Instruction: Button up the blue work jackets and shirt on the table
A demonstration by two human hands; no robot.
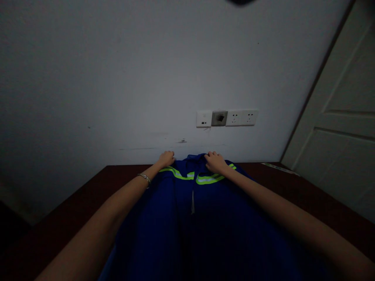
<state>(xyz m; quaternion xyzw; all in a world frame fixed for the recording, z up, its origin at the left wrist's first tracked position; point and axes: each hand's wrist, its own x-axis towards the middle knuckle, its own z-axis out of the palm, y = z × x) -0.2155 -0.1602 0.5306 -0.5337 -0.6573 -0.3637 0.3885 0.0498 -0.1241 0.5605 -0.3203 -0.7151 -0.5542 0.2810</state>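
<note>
a dark blue cloth garment with yellow-green and silvery bands (pixel 158 218) lies on a dark red-brown bench (pixel 272 177), its collared end between and just beside the fingers of both hands and its body spreading from there towards the wearer of the camera. the bands cross it close to the fingers: one runs from beside the left hand (pixel 166 159) inward to the middle, the other lies just nearer than the right hand (pixel 215 162), with a short piece showing to the right of those fingers. between the two bands the front parts along a middle line, where a narrow pale sliver shows; further from the fingers the cloth sinks into shadow, its folds hard to read. the left fingers are curled in on the garment's left shoulder edge, and the right fingers are bent over the cloth beside the collar; how tightly either set grips cannot be told. a silvery bracelet (pixel 145 179) circles the left wrist. beyond the fingers rises a pale grey wall (pixel 140 86), with a row of white and grey socket plates (pixel 241 117) above the right fingers. well to their right, a thin, pale, patterned strip (pixel 279 168) lies by a panelled, off-white door (pixel 345 156).
</note>
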